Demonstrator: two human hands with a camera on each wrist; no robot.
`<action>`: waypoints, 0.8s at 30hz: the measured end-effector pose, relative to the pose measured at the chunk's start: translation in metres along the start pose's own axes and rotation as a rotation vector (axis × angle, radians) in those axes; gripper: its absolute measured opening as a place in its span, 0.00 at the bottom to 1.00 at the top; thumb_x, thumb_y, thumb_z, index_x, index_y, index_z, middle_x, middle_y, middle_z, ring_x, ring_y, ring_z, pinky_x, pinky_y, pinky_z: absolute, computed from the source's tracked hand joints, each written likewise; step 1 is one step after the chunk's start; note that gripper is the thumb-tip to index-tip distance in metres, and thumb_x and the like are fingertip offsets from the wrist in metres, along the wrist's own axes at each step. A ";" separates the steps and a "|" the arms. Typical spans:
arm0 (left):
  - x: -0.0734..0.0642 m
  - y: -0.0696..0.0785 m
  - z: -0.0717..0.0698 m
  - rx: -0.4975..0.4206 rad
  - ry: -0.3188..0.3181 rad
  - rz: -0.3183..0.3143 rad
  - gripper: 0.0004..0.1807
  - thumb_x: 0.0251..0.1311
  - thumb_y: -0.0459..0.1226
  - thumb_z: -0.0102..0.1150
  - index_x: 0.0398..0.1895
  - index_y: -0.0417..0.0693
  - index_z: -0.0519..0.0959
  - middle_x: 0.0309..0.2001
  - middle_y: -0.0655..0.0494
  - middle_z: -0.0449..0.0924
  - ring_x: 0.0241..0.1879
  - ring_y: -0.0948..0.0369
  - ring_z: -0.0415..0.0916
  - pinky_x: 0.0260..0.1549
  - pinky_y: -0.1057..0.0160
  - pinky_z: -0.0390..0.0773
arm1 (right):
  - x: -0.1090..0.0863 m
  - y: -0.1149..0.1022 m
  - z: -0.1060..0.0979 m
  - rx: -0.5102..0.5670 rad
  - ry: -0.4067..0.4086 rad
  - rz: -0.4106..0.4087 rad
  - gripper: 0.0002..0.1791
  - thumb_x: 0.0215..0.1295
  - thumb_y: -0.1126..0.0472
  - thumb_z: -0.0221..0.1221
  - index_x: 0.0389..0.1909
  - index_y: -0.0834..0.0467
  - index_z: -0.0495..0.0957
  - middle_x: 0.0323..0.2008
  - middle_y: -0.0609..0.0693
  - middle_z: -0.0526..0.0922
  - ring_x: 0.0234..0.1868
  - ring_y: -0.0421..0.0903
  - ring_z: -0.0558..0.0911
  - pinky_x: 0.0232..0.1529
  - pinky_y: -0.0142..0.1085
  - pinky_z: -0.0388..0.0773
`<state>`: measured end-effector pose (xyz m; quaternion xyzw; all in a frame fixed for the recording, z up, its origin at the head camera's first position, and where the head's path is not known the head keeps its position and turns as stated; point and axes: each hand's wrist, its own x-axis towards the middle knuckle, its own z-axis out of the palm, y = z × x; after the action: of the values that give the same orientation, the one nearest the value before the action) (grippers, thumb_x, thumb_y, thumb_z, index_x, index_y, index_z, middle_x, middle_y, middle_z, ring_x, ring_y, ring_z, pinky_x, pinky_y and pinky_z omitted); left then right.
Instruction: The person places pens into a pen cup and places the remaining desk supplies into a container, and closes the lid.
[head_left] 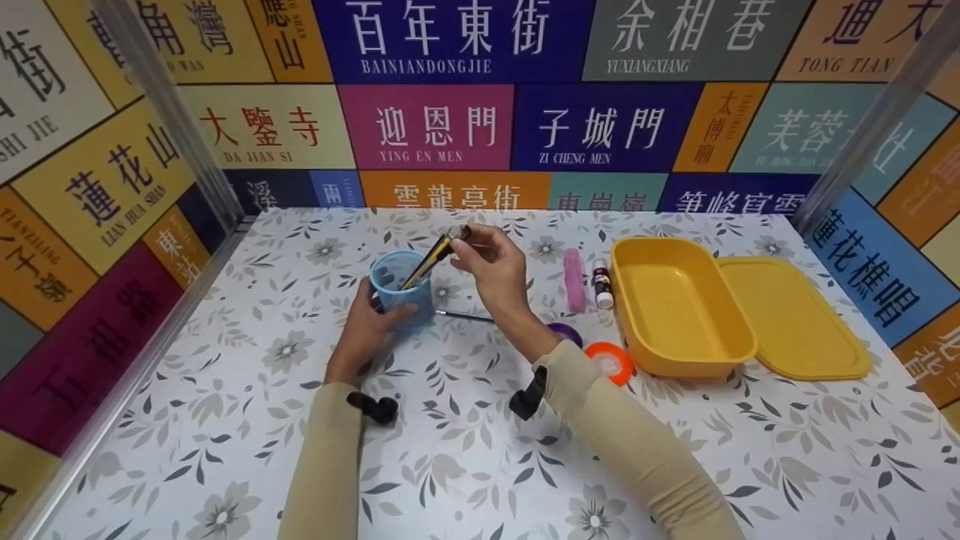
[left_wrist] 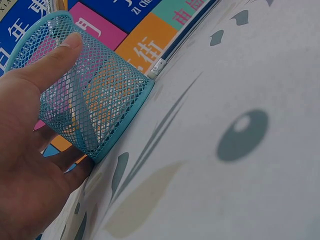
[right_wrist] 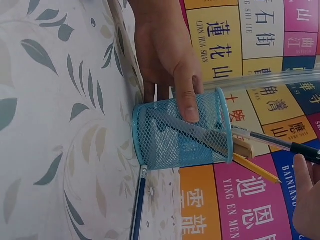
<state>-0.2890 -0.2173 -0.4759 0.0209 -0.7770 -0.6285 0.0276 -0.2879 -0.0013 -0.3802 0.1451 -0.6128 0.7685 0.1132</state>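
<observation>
My left hand (head_left: pixel 369 324) holds a light blue mesh pen cup (left_wrist: pixel 107 90) round its side, thumb near the rim. The cup stands upright on the patterned table. Over its mouth, my right hand (head_left: pixel 493 266) pinches the dark end of a clear-barrelled pen (right_wrist: pixel 265 138), whose other end points into the cup. A yellow pencil (right_wrist: pixel 257 168) and a flat tan-ended piece (right_wrist: pixel 243 148) lean inside the cup and stick out past the rim. A dark blue pencil (right_wrist: pixel 138 205) with a white eraser end lies on the table, that end close by the cup's base.
To the right stand a yellow box (head_left: pixel 679 319) and its yellow lid (head_left: pixel 810 322). Left of the box are a pink strip (head_left: pixel 574 280), a small dark bottle with a white end (head_left: pixel 602 285), an orange ring (head_left: pixel 624 366) and a purple ring (head_left: pixel 568 332), partly hidden by the right wrist.
</observation>
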 end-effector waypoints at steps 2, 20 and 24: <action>0.000 -0.001 0.000 0.001 0.001 0.015 0.52 0.54 0.44 0.75 0.77 0.57 0.53 0.75 0.51 0.61 0.77 0.52 0.57 0.76 0.52 0.60 | -0.001 0.002 0.001 0.017 -0.001 0.013 0.16 0.66 0.68 0.63 0.53 0.68 0.78 0.42 0.53 0.83 0.41 0.42 0.85 0.46 0.40 0.88; 0.002 0.000 0.000 -0.009 0.004 -0.018 0.50 0.54 0.44 0.75 0.77 0.58 0.54 0.75 0.53 0.61 0.77 0.52 0.57 0.77 0.52 0.59 | 0.001 0.017 0.004 -0.032 -0.032 0.000 0.16 0.69 0.65 0.61 0.54 0.70 0.77 0.44 0.58 0.84 0.44 0.43 0.86 0.43 0.38 0.88; 0.002 -0.001 0.000 -0.011 0.006 -0.020 0.50 0.53 0.44 0.75 0.76 0.59 0.55 0.75 0.53 0.62 0.76 0.52 0.58 0.76 0.52 0.59 | 0.001 0.021 0.005 -0.040 -0.026 0.016 0.15 0.68 0.65 0.62 0.52 0.69 0.79 0.44 0.59 0.85 0.42 0.42 0.86 0.40 0.37 0.89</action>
<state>-0.2910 -0.2173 -0.4772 0.0305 -0.7733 -0.6328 0.0236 -0.2960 -0.0107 -0.3975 0.1480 -0.6307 0.7549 0.1018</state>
